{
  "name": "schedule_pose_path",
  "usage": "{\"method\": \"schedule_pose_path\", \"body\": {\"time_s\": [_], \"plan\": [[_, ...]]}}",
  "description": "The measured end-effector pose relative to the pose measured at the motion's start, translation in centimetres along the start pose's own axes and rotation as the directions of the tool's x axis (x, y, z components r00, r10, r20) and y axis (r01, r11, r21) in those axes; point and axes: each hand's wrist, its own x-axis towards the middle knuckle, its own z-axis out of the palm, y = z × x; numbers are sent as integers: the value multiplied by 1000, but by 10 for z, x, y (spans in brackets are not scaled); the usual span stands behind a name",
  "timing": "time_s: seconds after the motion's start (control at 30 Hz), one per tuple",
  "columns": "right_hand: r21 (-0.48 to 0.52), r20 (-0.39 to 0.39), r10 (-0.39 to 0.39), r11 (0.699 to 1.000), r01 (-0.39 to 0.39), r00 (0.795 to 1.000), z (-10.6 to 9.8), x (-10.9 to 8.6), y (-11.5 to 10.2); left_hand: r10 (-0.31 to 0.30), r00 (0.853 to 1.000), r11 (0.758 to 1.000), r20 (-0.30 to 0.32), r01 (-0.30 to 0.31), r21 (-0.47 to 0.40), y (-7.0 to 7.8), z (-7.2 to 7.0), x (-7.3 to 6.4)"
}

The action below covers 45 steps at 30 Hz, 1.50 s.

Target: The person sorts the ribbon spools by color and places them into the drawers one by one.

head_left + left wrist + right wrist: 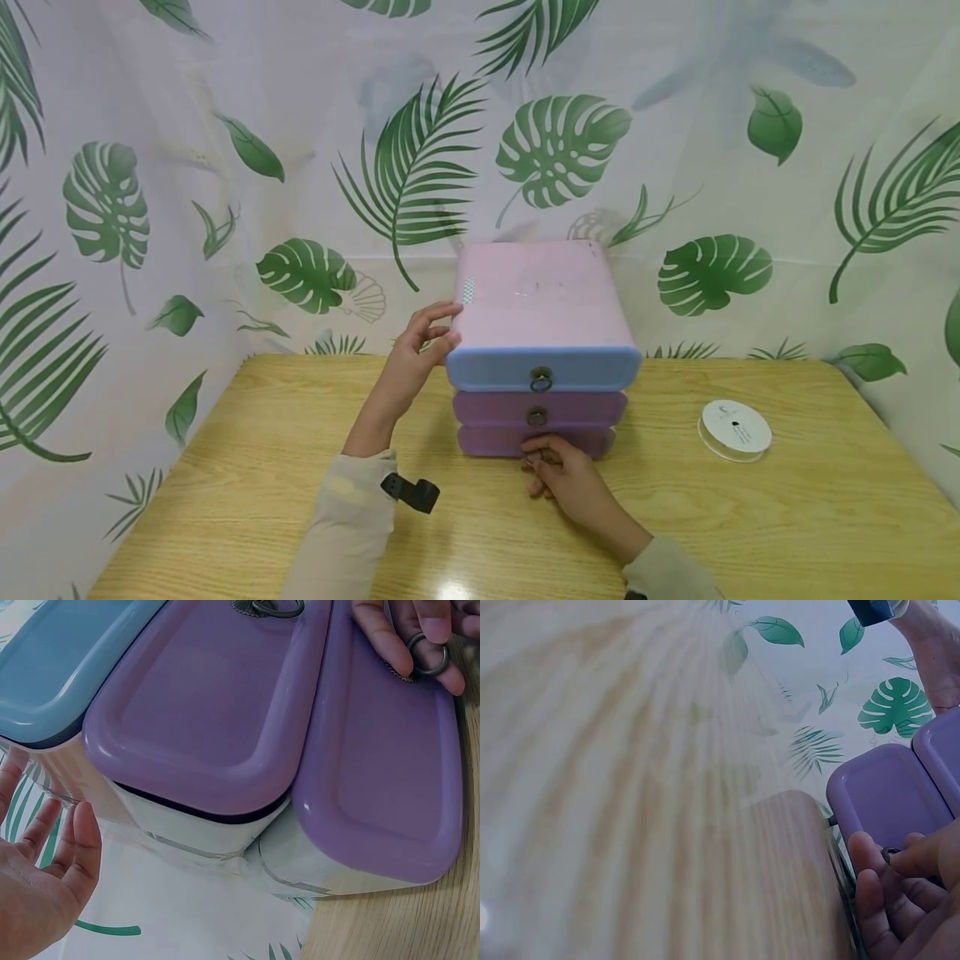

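Observation:
A small three-drawer box stands on the table, with a pink top [540, 292], a blue top drawer [487, 369] and two purple drawers below. My left hand [416, 350] rests its fingertips against the left side of the pink casing, near the top. In the left wrist view, that hand [45, 877] has its fingers spread along the casing below the blue front. At the bottom purple drawer [375, 765], my right hand [573, 483] pinches the metal ring pull [430, 661] between thumb and finger. The middle drawer's ring pull [536, 417] hangs free.
A white ribbon spool [735, 429] lies flat on the wooden table [810, 517], to the right of the box. A leaf-patterned cloth [712, 167] hangs close behind the box and along the left side. A black wrist strap [411, 492] sticks out from the left sleeve.

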Motion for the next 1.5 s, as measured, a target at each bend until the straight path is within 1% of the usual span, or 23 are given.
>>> {"method": "schedule_pose_path", "body": {"time_s": [0.27, 0.67, 1.07, 1.37, 1.5], "plan": [[-23, -6, -13, 1000, 13, 1000, -1, -1, 0, 13, 1000, 1000, 11, -13, -12, 2, 0, 0], [27, 17, -5, 1000, 4, 1000, 1, -11, -4, 5, 1000, 1000, 9, -4, -12, 2, -1, 1], [23, 30, 10, 1000, -11, 999, -1, -16, -6, 7, 1000, 1000, 11, -7, -21, 4, 0, 0], [52, 54, 36, 998, -39, 998, -3, -19, -6, 7, 1000, 1000, 11, -7, -16, 0, -2, 1], [63, 62, 45, 997, -49, 997, -5, -21, -8, 14, 1000, 1000, 15, -13, -24, 1, -1, 1]]}}
